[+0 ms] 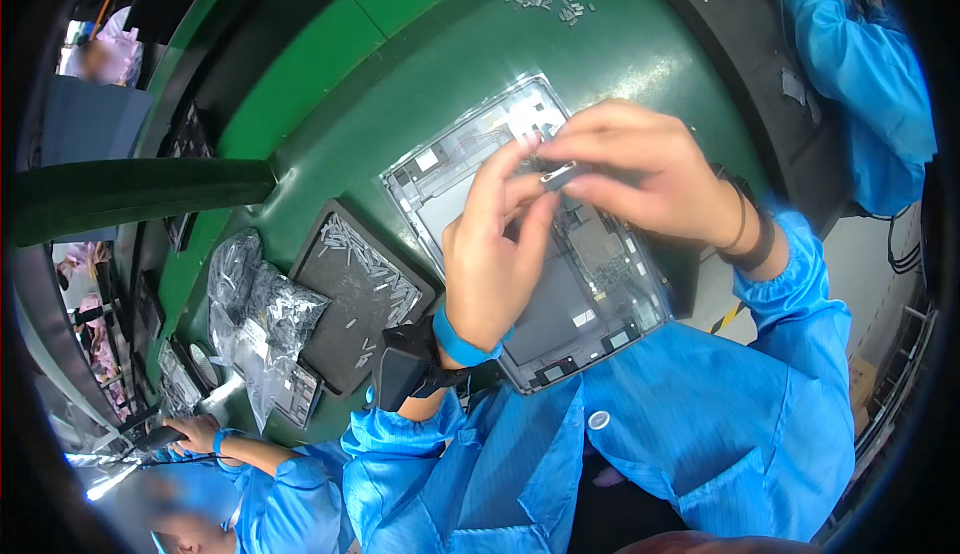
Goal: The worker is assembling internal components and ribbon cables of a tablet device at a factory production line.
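Observation:
My left hand (490,269) and my right hand (645,164) meet above an opened flat device housing (535,329), which looks like a tablet or laptop chassis. Pinched between the fingertips of both hands is a small dark part with a silvery end (558,176); its exact kind is too small to make out. Both hands are closed. Under them the housing lies tilted on the green table, its grey panels, circuit board (595,249) and frame exposed. The hands cover part of its upper middle. A blue band circles my left wrist, beside a black strapped device (405,364).
Left of the housing lies a dark tray (345,329) with many small metal pieces. Crumpled clear plastic bags (255,299) sit beyond it. More small pieces (565,6) are scattered at the table's far side. A co-worker's hand (195,432) is at lower left; another person's blue sleeve (850,64) at upper right.

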`<act>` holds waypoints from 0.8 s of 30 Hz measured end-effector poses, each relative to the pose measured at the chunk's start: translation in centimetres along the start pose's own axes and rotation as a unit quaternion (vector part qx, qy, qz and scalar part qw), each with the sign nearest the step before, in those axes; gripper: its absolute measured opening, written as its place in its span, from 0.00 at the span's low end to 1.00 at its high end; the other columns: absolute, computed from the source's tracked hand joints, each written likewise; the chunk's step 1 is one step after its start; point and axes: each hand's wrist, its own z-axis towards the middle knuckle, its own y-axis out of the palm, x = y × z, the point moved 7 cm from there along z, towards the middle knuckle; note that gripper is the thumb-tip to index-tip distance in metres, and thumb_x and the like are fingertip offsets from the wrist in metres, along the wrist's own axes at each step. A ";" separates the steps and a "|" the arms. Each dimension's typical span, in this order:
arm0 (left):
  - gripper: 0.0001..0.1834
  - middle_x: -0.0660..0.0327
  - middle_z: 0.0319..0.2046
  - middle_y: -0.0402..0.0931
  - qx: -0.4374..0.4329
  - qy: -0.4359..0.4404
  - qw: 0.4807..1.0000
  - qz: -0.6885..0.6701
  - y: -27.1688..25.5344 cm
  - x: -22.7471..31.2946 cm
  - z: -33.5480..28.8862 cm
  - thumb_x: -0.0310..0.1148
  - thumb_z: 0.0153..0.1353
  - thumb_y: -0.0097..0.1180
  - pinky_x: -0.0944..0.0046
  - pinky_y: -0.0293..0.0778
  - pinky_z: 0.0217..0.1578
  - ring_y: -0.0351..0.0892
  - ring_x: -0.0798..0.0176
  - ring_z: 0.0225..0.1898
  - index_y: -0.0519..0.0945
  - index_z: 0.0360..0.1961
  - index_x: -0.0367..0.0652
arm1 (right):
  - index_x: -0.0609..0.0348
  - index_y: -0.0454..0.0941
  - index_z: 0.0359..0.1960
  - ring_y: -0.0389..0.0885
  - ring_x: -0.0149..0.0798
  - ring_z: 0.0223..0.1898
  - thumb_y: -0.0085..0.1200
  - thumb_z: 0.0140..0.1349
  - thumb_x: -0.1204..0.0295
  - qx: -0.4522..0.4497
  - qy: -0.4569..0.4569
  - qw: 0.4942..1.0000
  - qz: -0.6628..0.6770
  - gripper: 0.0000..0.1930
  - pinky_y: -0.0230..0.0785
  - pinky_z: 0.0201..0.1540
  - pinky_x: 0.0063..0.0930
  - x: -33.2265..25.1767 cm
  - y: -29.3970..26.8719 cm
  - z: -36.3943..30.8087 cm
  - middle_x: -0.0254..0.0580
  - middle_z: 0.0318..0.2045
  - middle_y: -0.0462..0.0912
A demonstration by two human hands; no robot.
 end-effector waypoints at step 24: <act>0.22 0.56 0.33 0.84 0.050 0.209 0.957 0.197 -0.2 2.7 -0.9 0.16 0.51 0.62 0.64 0.78 0.36 0.85 0.56 0.35 0.78 0.50 0.40 | 0.62 0.85 0.38 0.83 0.43 0.39 0.65 0.52 0.79 -0.004 -0.008 0.999 0.032 0.11 0.75 0.41 0.32 0.2 0.6 -1.2 0.45 0.38 0.85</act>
